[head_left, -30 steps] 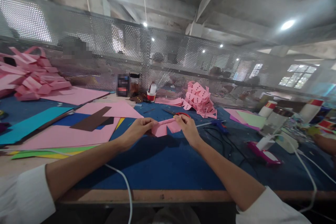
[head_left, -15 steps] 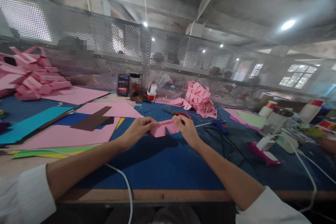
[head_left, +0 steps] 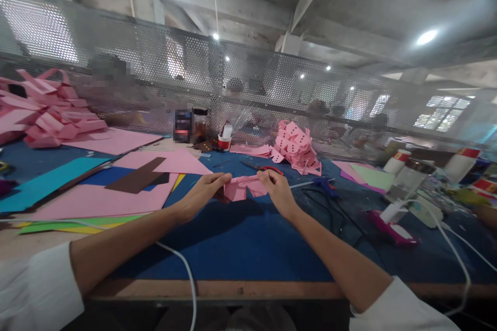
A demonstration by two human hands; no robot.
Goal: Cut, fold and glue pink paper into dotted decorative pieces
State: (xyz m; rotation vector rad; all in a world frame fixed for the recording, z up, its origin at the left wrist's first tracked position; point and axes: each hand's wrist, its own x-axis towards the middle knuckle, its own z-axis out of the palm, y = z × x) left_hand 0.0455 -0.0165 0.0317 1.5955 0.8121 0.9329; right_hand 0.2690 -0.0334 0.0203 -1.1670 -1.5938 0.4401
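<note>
A small piece of folded pink paper point(head_left: 237, 190) is held up between my two hands, over the blue table mat point(head_left: 240, 248). It has a notch in its lower edge. My left hand point(head_left: 212, 186) pinches its left end, and my right hand point(head_left: 276, 189) pinches the upper right end. Just beyond the right hand lie scissors with red handles point(head_left: 271, 169). To the right of that hand is a blue glue gun point(head_left: 324, 184) with a dark cable.
Pink sheets point(head_left: 104, 198) and a brown strip point(head_left: 135, 176) lie left. Pink paper piles stand far left point(head_left: 58, 114) and behind the hands point(head_left: 297, 147). A magenta power strip point(head_left: 394, 228) sits right. A white cable point(head_left: 184, 264) crosses the front edge. A perforated metal screen point(head_left: 256, 83) stands behind.
The hands have barely moved. The left fingers have shifted slightly on the paper's left end, and the paper has tilted a little.
</note>
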